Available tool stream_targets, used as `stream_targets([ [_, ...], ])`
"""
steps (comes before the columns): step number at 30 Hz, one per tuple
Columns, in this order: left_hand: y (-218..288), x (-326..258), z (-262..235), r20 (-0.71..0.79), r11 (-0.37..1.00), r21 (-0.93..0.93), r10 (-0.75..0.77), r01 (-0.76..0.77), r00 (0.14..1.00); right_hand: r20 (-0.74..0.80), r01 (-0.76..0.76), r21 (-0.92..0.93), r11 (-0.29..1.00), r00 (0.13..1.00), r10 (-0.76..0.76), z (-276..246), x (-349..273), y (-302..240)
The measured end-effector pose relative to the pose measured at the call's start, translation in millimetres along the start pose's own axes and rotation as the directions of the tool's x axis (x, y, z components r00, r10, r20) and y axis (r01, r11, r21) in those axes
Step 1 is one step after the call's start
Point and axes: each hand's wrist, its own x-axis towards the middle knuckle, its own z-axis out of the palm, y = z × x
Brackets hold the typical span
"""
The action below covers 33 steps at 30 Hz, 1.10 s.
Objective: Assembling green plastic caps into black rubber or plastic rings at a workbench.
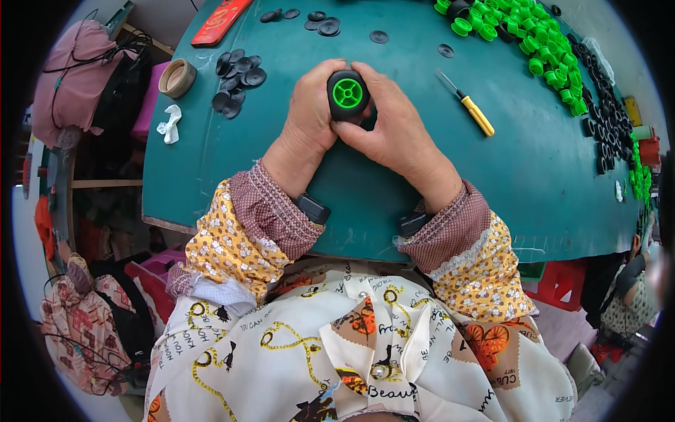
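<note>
Between my two hands, over the middle of the green table, is a small toy wheel [348,93] with a black tyre and a bright green spoked hub facing up. My left hand [311,102] presses against its left side, fingers curled round behind it. From the right, my right hand [394,119] grips the wheel with the fingers at its far edge and the thumb below it. The wheel's underside is hidden. A screwdriver [472,109] with a yellow handle lies to the right of my right hand. Black round discs [235,79] lie in a loose cluster to the left.
More black discs [328,27] lie along the far side of the green table [281,204]. Green hubs [541,49] are heaped at the far right, beside many black tyres [608,126]. On the left are a tape roll [176,77], crumpled white tissue [169,124] and a red packet [221,22].
</note>
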Motion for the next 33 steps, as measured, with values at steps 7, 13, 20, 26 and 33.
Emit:
stream_targets([
  [7,-6.2,3.5,0.4,0.073,0.997,-0.074,-0.020,0.025,0.997,0.021,-0.098,-0.100,0.990,0.995,0.100,-2.6,-2.3,2.3],
  [13,-16.0,2.6,-10.7,0.519,0.408,0.624,0.421,-0.666,0.744,0.039,-0.137,-0.112,0.984,0.989,0.142,-5.1,-1.6,-3.8],
  [20,-10.4,-1.5,5.0,0.184,0.981,0.189,0.006,-0.042,0.983,-0.011,-0.090,-0.031,0.995,0.996,0.090,-5.5,-0.6,4.9],
  [26,-0.4,-6.1,2.6,0.256,0.976,0.209,-0.004,-0.051,0.967,0.051,-0.072,-0.071,0.995,0.996,0.075,-8.0,1.3,-3.3],
  [33,-10.5,-4.1,-3.7,0.157,0.966,0.241,0.053,-0.090,0.986,0.067,-0.143,0.121,0.982,0.989,0.135,-7.1,-0.2,-3.8],
])
